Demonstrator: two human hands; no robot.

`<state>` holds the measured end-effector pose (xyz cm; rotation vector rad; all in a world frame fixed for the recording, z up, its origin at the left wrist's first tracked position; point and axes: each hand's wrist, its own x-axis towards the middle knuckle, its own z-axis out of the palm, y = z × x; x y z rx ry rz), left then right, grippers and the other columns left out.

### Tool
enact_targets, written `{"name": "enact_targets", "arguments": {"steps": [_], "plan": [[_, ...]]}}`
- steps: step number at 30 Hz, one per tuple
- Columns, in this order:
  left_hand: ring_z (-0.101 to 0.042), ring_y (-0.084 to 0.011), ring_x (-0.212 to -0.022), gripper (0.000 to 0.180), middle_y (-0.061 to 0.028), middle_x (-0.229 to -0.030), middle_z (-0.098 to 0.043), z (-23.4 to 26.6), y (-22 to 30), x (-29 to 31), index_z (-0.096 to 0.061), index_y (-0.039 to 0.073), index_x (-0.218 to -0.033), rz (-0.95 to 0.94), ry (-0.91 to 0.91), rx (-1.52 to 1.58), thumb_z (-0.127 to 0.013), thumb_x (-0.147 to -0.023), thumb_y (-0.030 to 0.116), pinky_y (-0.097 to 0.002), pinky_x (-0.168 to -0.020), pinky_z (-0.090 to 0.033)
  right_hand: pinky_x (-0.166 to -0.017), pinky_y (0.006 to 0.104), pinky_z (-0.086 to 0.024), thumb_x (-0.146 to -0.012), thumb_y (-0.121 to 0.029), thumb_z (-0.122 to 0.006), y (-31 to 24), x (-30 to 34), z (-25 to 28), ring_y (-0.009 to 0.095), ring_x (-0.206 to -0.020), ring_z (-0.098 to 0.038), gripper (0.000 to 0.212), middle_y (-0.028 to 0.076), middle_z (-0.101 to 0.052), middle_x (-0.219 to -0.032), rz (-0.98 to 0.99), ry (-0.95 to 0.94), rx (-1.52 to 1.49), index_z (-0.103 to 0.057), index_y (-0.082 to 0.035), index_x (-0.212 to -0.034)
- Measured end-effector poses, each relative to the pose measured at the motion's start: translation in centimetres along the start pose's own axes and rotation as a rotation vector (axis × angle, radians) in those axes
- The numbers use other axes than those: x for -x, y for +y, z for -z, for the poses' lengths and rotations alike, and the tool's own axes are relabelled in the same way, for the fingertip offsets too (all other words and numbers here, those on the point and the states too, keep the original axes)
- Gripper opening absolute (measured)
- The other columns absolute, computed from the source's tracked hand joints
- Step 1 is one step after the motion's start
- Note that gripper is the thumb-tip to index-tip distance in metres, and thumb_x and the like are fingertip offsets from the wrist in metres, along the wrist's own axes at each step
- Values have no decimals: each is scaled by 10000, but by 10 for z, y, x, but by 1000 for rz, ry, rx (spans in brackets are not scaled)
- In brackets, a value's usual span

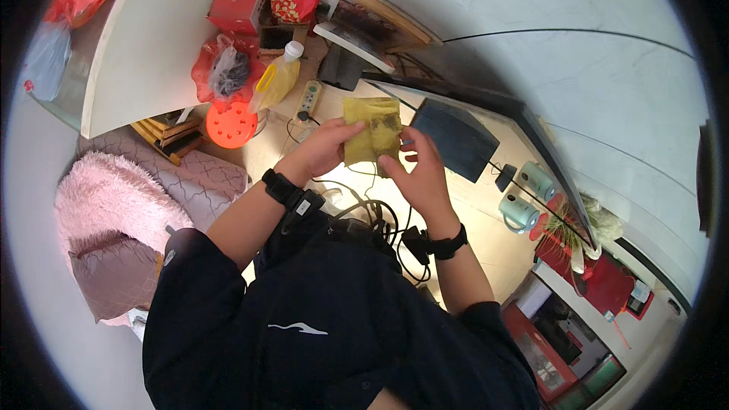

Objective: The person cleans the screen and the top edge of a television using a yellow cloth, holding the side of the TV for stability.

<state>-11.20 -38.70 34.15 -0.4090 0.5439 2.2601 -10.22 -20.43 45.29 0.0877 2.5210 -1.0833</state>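
Note:
A yellow-green folded cloth (363,137) with dark stains on its right half is held up in front of me between both hands. My left hand (328,148) grips its left edge, thumb lying across the front. My right hand (419,175) pinches its right edge, with the thumb near the lower corner and the fingers curled at the upper right. Each wrist wears a black strap with a small device. Below the cloth, several black cables (372,212) hang in loops close to my body.
Ahead to the right stands a large dark-framed screen (524,118), with a pale green kettle (519,211) beside it. A power strip (310,97), a yellow jug (278,80) and an orange-red stool (232,124) are to the left. A pink fluffy cover (114,190) lies far left.

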Motion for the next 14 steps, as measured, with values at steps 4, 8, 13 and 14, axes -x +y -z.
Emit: {"name": "enact_targets", "arguments": {"steps": [4, 8, 13, 14], "plan": [[-607, -208, -1122, 410, -122, -1243, -603, -29, -9, 22, -474, -49, -1322, -5, 46, -216, -488, -1017, 225, -344, -971, -482, -818, 342, -499, -765, -176, -771, 18, 24, -6, 224, -977, -592, 488, 119, -582, -1116, 7, 111, -17, -559, -34, -1181], [-620, -176, -1069, 383, -97, -1185, -629, -65, -27, 41, -530, -33, -1274, -46, 18, -364, -524, -1005, 239, -324, -930, -498, -775, 358, -496, -746, -181, -784, 25, 56, -5, 248, -904, -594, 417, 131, -575, -1023, 127, 273, 2, -558, -4, -1049], [-582, -120, -1049, 377, -54, -1177, -619, -106, -50, 64, -528, 0, -1303, -147, -91, -795, -495, -1019, 246, -297, -937, -471, -721, 370, -492, -725, -193, -801, 34, 104, 4, 322, -799, -606, 412, 159, -583, -850, 106, 457, -88, -558, 10, -989], [-577, -120, -1059, 374, -55, -1195, -611, -115, -55, 67, -528, 12, -1309, -168, -101, -888, -491, -1020, 246, -294, -940, -469, -738, 380, -495, -728, -191, -799, 43, 114, 7, 322, -847, -621, 430, 148, -604, -915, 114, 453, -190, -579, -10, -1049]]}}
